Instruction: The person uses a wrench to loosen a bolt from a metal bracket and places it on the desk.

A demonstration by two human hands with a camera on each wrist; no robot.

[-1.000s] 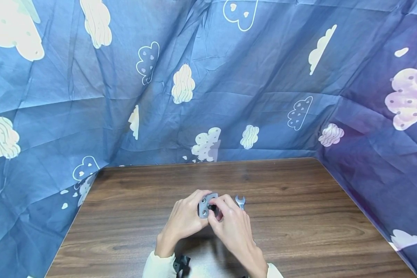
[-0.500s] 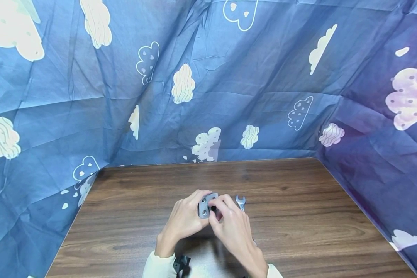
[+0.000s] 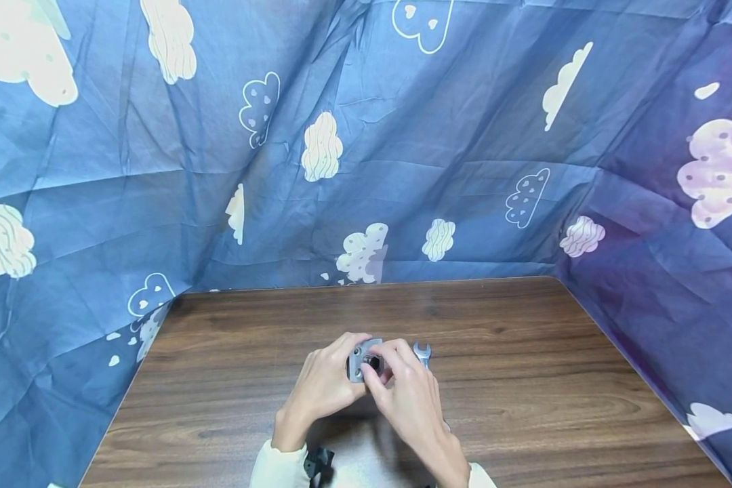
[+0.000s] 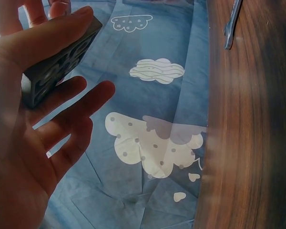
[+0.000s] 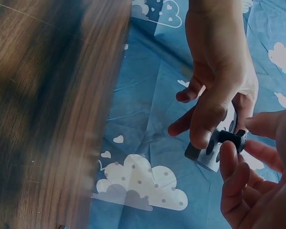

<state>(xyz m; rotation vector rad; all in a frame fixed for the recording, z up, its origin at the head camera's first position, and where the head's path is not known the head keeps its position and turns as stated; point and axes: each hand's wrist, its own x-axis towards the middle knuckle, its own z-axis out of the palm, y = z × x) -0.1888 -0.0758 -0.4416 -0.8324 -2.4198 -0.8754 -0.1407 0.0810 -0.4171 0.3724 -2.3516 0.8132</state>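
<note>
A grey metal block (image 3: 355, 371) with several round holes is held up over the table by my left hand (image 3: 324, 381). In the left wrist view the thumb lies along one side of the block (image 4: 62, 62), with the other fingers spread below it. A black hex-head bolt (image 5: 232, 137) sticks out of the block's face in the right wrist view. The thumb and fingers of my right hand (image 3: 405, 390) are curled about the bolt's head. From the head view, the bolt's dark head (image 3: 375, 363) shows between thumb and forefinger.
A silver open-end wrench (image 3: 423, 354) lies on the wooden table (image 3: 524, 379), just beyond my right hand and partly hidden by it. Blue cloth (image 3: 463, 135) with white clouds hangs behind the table and at both sides. A black strap (image 3: 319, 462) is at my left wrist.
The right thumb and forefinger have shifted around the bolt and stand wider apart, so more of its dark head shows. The left hand and the block stay in place.
</note>
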